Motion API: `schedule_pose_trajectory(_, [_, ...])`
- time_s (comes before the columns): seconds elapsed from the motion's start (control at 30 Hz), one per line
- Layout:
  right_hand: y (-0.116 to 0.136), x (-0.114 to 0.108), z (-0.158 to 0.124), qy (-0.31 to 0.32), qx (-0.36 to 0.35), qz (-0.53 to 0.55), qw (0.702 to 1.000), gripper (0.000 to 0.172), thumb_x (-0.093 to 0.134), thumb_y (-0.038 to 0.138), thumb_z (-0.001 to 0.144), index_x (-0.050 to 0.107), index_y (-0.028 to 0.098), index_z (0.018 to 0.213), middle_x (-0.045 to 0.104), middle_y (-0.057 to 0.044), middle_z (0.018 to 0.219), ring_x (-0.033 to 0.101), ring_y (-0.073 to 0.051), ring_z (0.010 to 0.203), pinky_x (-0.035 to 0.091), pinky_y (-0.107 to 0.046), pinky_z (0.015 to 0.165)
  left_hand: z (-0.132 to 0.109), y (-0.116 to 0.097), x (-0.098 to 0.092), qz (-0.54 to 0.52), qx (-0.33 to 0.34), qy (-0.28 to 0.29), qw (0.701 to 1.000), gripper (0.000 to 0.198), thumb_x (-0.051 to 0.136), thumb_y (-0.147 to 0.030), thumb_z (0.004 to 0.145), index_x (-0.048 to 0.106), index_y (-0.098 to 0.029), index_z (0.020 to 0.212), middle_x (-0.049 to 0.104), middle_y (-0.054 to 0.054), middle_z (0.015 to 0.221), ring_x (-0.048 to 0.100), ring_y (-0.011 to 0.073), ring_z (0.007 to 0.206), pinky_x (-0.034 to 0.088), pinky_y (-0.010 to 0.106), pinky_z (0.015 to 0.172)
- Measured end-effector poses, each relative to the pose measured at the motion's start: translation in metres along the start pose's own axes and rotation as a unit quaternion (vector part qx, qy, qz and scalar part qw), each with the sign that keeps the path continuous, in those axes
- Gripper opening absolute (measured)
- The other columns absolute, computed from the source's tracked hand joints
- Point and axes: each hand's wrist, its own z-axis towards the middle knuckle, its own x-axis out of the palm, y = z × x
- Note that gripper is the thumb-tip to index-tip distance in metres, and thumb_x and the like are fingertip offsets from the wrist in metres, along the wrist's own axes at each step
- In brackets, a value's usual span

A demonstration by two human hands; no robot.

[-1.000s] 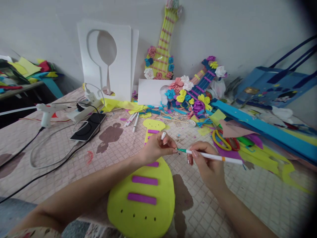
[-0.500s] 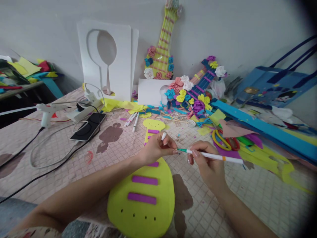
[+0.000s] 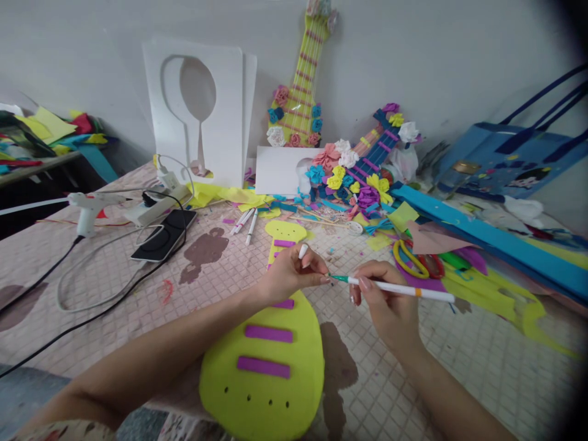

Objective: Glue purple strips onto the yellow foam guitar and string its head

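Note:
My right hand (image 3: 388,300) holds a white pen (image 3: 404,290) with an orange band and a green tip section, pointing left. The fingertips of my left hand (image 3: 294,272) are closed at the pen's tip, and a small white cap (image 3: 303,250) sticks up between its fingers. Whatever is pinched at the tip is too small to make out. Below my left hand lies a yellow guitar-shaped piece (image 3: 261,395) with purple strips (image 3: 269,334) and a row of small dark holes near its bottom. My left hand and forearm cover part of its neck.
Behind stand a finished yellow guitar (image 3: 307,73), a blue flowered one (image 3: 379,153) and white boards (image 3: 225,116). At left are a glue gun (image 3: 87,211), a phone (image 3: 164,234) and cables. Scissors (image 3: 408,260), paper strips and a blue bag (image 3: 500,159) sit at right.
My right hand and the pen have shifted very slightly to the right. My left hand has stayed almost still, with its fingers closed.

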Motion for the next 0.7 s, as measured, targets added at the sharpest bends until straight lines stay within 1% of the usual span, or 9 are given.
schedule_pose_trajectory(0.4, [0.0008, -0.0002, -0.0003, 0.004, 0.005, -0.008, 1.0, 0.009, 0.052, 0.023, 0.091, 0.057, 0.021, 0.084, 0.055, 0.004, 0.061, 0.052, -0.01, 0.054, 0.041, -0.024, 0.05, 0.0001, 0.0016, -0.0001, -0.017, 0.006, 0.008, 1.0, 0.046, 0.079, -0.013, 0.066, 0.033, -0.017, 0.066, 0.065, -0.001, 0.072, 0.063, 0.0082, 0.065, 0.049, 0.019, 0.061])
schedule_pose_trajectory(0.7, [0.0002, 0.0, -0.0009, 0.0, 0.004, -0.005, 1.0, 0.008, 0.053, 0.023, 0.09, 0.057, 0.021, 0.082, 0.055, 0.003, 0.061, 0.052, -0.011, 0.054, 0.041, -0.024, 0.049, -0.0002, 0.0015, 0.0003, -0.014, 0.003, 0.004, 1.0, 0.048, 0.081, -0.017, 0.064, 0.033, -0.017, 0.065, 0.065, -0.001, 0.072, 0.064, 0.0083, 0.065, 0.049, 0.019, 0.06])
